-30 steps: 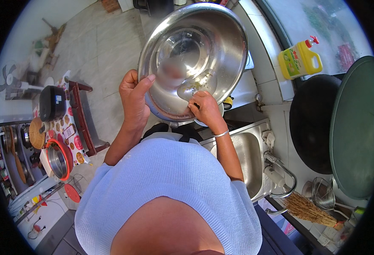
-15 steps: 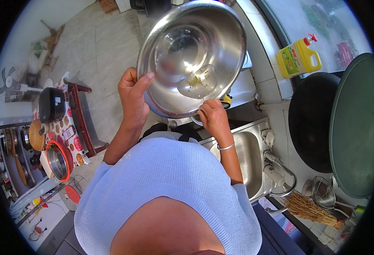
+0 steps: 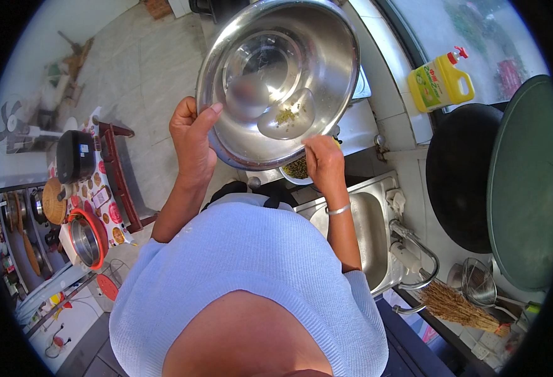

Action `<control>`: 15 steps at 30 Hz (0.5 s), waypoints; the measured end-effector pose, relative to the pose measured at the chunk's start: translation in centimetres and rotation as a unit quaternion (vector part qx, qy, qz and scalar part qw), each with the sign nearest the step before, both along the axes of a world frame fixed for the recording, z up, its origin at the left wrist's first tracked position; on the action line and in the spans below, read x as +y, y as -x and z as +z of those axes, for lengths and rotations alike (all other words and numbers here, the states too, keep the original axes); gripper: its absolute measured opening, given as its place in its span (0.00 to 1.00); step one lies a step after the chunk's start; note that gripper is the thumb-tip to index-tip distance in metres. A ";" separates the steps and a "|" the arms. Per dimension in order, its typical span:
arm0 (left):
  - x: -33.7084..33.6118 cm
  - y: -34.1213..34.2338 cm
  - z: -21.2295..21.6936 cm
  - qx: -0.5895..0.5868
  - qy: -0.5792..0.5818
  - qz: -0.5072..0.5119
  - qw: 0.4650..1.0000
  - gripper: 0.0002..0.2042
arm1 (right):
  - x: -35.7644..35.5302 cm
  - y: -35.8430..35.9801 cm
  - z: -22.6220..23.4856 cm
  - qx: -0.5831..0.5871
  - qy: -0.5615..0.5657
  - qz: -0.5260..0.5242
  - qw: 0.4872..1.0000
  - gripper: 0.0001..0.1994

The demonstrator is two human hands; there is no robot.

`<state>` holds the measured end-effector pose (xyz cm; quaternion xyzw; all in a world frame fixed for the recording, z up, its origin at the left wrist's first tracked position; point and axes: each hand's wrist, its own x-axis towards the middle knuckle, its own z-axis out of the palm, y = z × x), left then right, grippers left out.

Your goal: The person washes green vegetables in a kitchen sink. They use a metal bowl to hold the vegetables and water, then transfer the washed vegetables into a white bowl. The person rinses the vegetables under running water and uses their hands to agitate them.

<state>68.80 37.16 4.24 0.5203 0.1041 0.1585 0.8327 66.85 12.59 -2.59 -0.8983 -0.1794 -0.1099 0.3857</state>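
Note:
A large stainless steel basin (image 3: 326, 56) is tilted in front of me. My left hand (image 3: 192, 135) grips its left rim, with the thumb over the inner edge. My right hand (image 3: 324, 158) is closed at the lower right rim, its fingertips partly hidden. Low inside the basin lies a small pool of water (image 3: 300, 119) with green bits, which look like beans, gathered in it. Below the rim, partly covered by the basin and my right hand, shows a white bowl (image 3: 298, 181) of green beans.
On the right is a steel sink (image 3: 367, 232) with a curved faucet (image 3: 430, 264). A yellow detergent jug (image 3: 441, 81) stands on the window ledge. A black wok (image 3: 461, 182) and a green round lid (image 3: 524, 188) lean at the right wall. A patterned table (image 3: 103, 213) stands left.
The basin has shifted slightly left and toward me, with my left hand on it. My right hand has moved a little right along the rim, and more of the bean bowl shows.

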 end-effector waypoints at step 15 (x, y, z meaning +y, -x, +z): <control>-0.8 0.6 0.3 0.011 0.027 -0.042 0.999 0.14 | 3.3 -5.5 -3.1 0.003 0.069 0.019 0.997 0.06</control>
